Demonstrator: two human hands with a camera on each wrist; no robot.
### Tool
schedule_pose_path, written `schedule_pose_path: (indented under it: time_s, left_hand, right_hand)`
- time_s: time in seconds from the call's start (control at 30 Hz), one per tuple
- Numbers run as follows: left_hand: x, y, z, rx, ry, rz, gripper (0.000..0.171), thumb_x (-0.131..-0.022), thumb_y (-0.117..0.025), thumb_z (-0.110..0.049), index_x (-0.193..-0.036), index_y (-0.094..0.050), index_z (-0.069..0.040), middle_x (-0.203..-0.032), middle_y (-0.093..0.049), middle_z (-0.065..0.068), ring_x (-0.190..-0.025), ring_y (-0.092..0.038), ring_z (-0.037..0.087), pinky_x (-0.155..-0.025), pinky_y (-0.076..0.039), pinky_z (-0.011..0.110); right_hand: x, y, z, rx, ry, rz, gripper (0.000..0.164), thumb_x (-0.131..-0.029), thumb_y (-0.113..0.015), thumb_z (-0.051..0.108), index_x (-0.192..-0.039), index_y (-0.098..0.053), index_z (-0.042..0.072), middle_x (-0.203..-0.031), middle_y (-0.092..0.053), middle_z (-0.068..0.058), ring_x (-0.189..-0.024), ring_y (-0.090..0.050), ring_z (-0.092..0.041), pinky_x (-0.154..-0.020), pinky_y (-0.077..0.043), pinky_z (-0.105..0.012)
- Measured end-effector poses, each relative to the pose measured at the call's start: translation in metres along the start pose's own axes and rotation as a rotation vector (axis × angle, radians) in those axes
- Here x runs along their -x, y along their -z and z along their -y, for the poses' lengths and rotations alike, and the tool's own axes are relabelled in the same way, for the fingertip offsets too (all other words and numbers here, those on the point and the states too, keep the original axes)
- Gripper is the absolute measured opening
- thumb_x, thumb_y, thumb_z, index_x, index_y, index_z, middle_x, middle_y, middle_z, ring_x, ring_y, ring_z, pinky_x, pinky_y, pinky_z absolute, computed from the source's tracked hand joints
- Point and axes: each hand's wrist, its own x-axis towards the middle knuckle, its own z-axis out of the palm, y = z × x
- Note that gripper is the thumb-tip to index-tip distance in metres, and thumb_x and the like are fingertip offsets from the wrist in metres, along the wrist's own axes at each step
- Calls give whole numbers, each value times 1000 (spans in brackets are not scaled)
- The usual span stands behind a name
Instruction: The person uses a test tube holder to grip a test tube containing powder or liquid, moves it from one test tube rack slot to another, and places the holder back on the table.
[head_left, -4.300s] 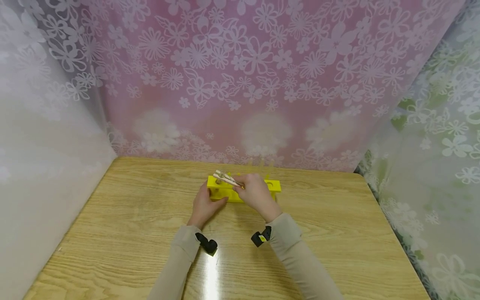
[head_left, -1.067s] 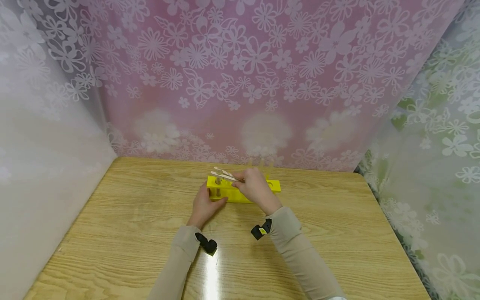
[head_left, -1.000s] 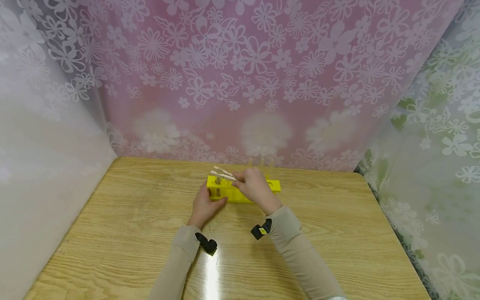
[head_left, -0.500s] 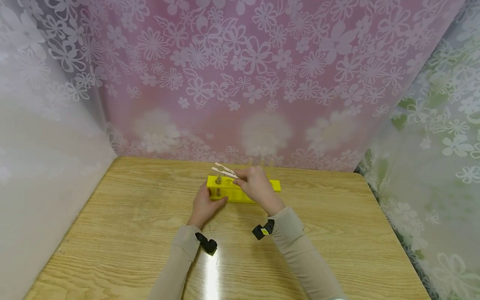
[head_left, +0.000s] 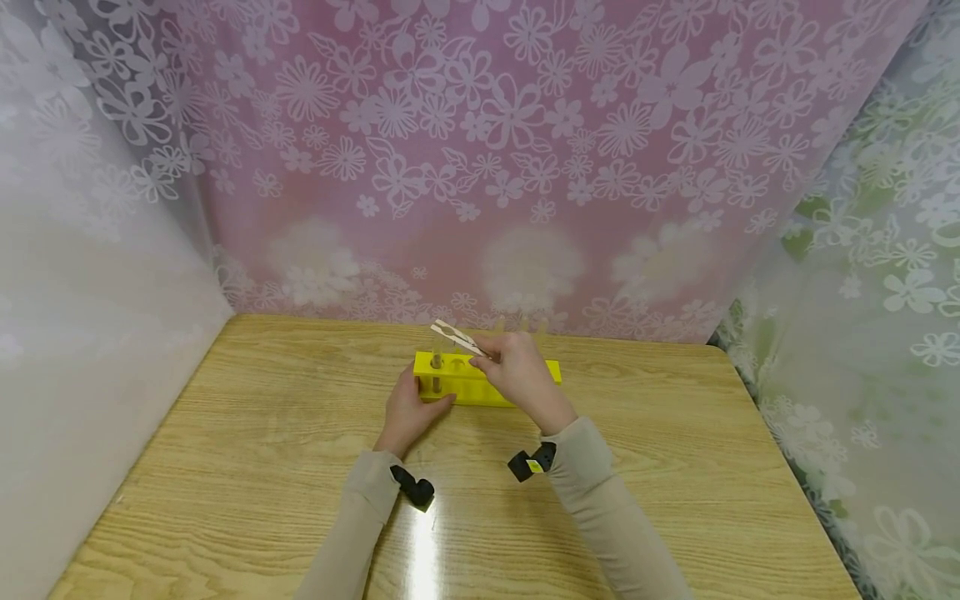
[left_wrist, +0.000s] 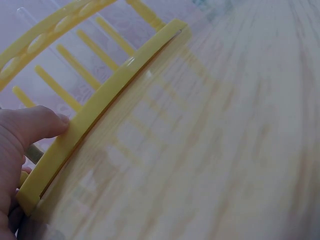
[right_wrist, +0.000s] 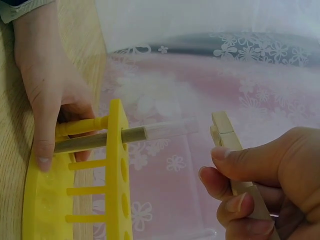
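Observation:
My left hand grips the left end of a yellow test tube rack, its thumb on the base in the left wrist view. In the rack's leftmost hole stands a test tube with brownish contents in its lower part and a clear top above the rack. My right hand pinches a wooden test tube holder between thumb and fingers. The holder's tips are together with nothing between them, apart from the tube's mouth in the right wrist view. Part of the rack is hidden behind my right hand.
Faint clear tubes rise behind the rack's right half. The wooden table reaches a pink flowered curtain at the back, with pale curtains at both sides.
Earlier the holder was around the tube's upper part. Its tips spread, it rose off the tube, and its tips have come together above. My left hand has stayed on the rack.

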Motion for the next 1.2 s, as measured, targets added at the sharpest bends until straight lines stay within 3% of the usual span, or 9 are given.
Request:
schedule_pose_path:
  time_s: [0.17,0.43,0.67,0.93,1.13,1.2]
  left_hand:
    - [0,-1,0,-2,-6,-4,70,-78,-84,-33,-136,-49,-13,-127,-57,8,-114,-56,25,-99,-45,45]
    - [1,-1,0,-3,1,-3,75,-78,-84,-33,-139,-46,-11,-130,-56,11,-117,-55,27,-101,-44,46]
    - [1,-1,1,-15,13,-2,77,-78,-83,-35,-141,-45,-11,-131,-55,11,-119,-54,29,-102,-43,46]
    - [1,-1,-1,-5,11,-3,75,-78,-84,-34,-139,-47,-11,-129,-56,11,-116,-55,28,-100,-45,47]
    - [0,-2,1,4,2,-6,76,-78,-84,-34,-139,-46,-11,-129,-55,11,-116,-55,28,-100,-45,47]
    - [0,-2,2,3,0,-8,76,-78,-84,-34,-139,-46,-11,-129,-56,11,-116,-55,28,-100,-45,47]
  right_hand:
    - [5,6,0,8,21,-42,35,-91,-72,11,-125,-68,4,-73,-69,-7,-41,-31,-10,-42,-28,-23]
    - [11,11,-4,-70,-19,-87,34,-92,-71,11,-125,-68,6,-91,-74,-11,-40,-33,-11,-39,-30,-23]
    - [17,11,-11,-123,-70,-93,36,-94,-69,12,-129,-66,5,-108,-72,-16,-49,-50,-14,-43,-38,-26]
    - [22,11,-20,-119,-42,-125,34,-92,-70,11,-126,-68,3,-88,-72,-12,-44,-37,-13,-41,-33,-25]
    - [25,12,-26,-114,-75,-151,36,-91,-71,9,-126,-67,2,-103,-72,-16,-55,-51,-14,-46,-40,-27]
    - [27,14,-27,-118,-103,-155,36,-92,-71,10,-127,-67,3,-105,-72,-16,-54,-50,-15,-46,-39,-27]
